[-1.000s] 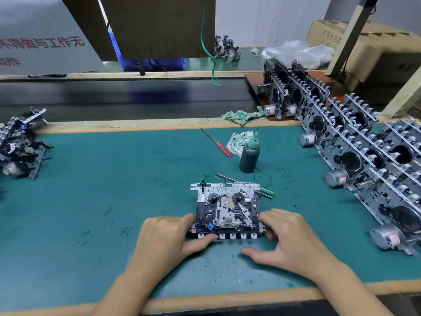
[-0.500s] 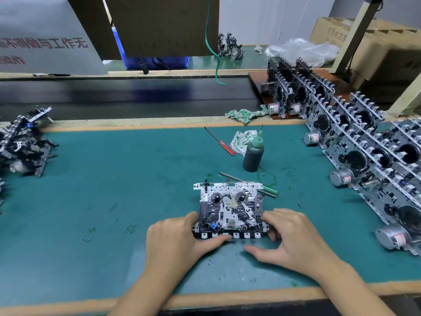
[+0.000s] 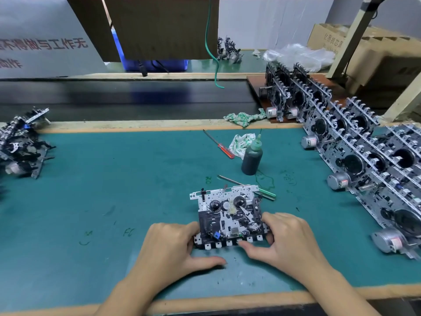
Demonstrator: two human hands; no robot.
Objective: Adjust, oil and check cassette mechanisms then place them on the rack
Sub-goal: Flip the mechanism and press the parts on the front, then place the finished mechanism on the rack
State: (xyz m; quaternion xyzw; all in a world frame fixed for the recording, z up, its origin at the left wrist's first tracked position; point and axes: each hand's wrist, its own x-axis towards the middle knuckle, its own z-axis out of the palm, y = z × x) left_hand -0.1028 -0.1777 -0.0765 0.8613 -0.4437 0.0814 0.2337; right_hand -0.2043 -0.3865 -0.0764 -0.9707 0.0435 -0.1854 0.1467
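I see the counter spread with a teal mat, edged in pale wood, with a dark conveyor belt running behind it. Along the right side stands the rack of finished cassette mechanisms, set upright in rows with their round silver motors facing me. At the far left edge lies a loose heap of mechanisms, dark and tangled.

The cassette mechanism I am working on lies flat on the mat, near the front edge and roughly in the middle. Its far part is a perforated silver metal plate with two black reel hubs; the near part is black plastic with grey levers, a small blue piece, and a row of white key tabs along the front.

My left hand rests against the mechanism's left front corner, its fingers curled at that edge and its thumb laid out flat on the mat below the tabs. My right hand grips the right front corner, with fingers bent over the side and the thumb touching the front tabs.

Behind the mechanism stands a dark oil bottle with a green needle nozzle. A crumpled rag lies just beside it, and a red-handled screwdriver to its left. A green-handled screwdriver lies touching the mechanism's far right corner
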